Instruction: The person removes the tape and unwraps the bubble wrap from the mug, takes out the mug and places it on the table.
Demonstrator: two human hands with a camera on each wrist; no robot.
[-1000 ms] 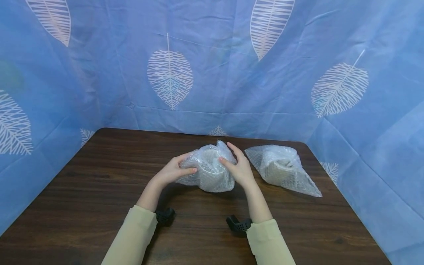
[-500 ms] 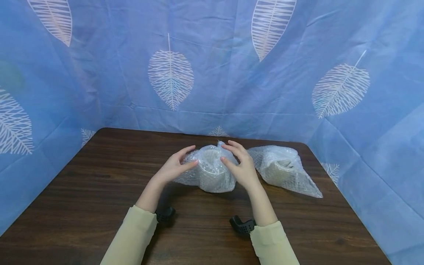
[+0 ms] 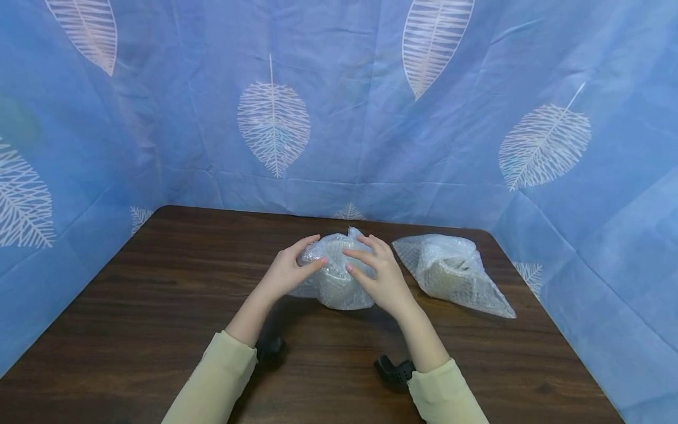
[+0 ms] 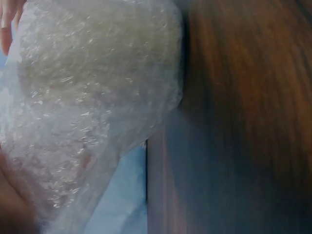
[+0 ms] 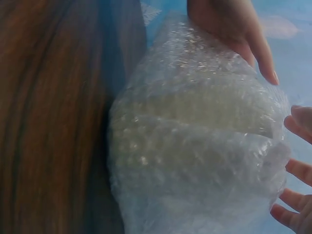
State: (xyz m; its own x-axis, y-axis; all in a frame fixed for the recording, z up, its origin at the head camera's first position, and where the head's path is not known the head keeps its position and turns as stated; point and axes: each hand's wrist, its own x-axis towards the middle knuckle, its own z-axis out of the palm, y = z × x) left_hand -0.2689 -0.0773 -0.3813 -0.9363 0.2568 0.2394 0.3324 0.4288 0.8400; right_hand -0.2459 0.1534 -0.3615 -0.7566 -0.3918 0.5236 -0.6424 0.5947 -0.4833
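A bubble-wrapped bundle (image 3: 341,292), with something pale and rounded inside, sits on the dark wooden table. What the wrap covers cannot be made out. On its left side is my left hand (image 3: 288,272), thumb and fingers spread apart at the upper edge. My right hand (image 3: 385,281) hovers over the right side with fingers spread and slightly bent. In the right wrist view, the fingertips of the right hand (image 5: 297,195) are at the edge of the bubble wrap (image 5: 195,170), touching or very near it. The left wrist view shows the crinkled wrap (image 4: 97,73) close up.
A second bubble-wrapped bundle (image 3: 450,274) lies to the right, its pointed corner towards the table's right edge. Behind the brown table (image 3: 132,330) hangs a blue curtain (image 3: 339,135) with white leaf prints. Black wrist devices (image 3: 394,371) sit under both forearms.
Both hands have loosened from the bundle. The left hand has shifted slightly right and the right fingers have spread over the top. The bundle has stayed nearly in place.
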